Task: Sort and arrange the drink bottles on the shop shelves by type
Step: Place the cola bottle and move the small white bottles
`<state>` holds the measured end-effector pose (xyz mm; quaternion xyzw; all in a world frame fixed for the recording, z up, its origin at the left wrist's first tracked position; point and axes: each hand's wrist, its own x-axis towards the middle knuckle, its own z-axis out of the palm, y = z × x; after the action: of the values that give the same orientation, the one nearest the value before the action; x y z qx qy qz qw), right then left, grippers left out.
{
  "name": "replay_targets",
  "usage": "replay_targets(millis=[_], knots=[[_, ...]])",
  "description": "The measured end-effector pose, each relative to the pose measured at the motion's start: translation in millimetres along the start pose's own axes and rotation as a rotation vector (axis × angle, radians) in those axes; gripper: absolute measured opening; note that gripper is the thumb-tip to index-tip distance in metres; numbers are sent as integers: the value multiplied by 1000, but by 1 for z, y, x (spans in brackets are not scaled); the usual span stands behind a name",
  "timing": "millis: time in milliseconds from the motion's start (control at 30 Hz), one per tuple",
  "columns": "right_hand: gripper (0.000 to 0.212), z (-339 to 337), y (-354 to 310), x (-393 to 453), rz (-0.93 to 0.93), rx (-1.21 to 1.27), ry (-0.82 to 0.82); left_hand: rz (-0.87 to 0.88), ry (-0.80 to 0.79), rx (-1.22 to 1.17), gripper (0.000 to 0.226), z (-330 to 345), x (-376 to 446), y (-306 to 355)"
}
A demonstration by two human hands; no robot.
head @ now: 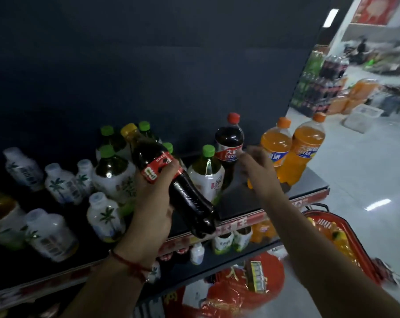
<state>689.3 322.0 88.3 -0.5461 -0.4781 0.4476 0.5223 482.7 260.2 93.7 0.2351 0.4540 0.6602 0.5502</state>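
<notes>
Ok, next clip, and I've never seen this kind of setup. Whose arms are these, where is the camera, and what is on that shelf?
There is no machine here. A person wears one wide-angle camera on the head, so you look down along their own two bare arms in a shop aisle.

The left hand grips a dark drink bottle with a yellow cap, tilted above the shelf. The right hand reaches with loose fingers toward a standing cola bottle with a red cap; it holds nothing, and motion blur hides whether it touches.

On the shelf stand two orange soda bottles at the right end, green-capped tea bottles in the middle, and small white bottles with palm trees to the left. A red basket sits lower right.
</notes>
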Motion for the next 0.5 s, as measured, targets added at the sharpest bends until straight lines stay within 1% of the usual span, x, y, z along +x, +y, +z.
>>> replay_targets(millis=[33,100,133,167,233,333,433,500], knots=[[62,-4,4,23,-7,-42,-4,4,37,17,52,7,2,-5],[91,-1,14,62,14,-61,-91,17,111,37,53,21,4,-16],[98,4,21,79,19,-58,-150,32,142,36,52,28,5,-20],[100,9,27,93,12,-58,-193,47,168,31,49,34,6,-23],[100,16,41,113,-6,-85,-207,67,211,13,44,45,7,-29],[93,19,50,122,-43,-103,-171,82,237,33,42,51,4,-32],[83,14,41,111,-96,-65,-170,139,224,149,40,48,3,-31],[78,4,30,95,-150,-47,-170,156,244,149,38,44,0,-31]])
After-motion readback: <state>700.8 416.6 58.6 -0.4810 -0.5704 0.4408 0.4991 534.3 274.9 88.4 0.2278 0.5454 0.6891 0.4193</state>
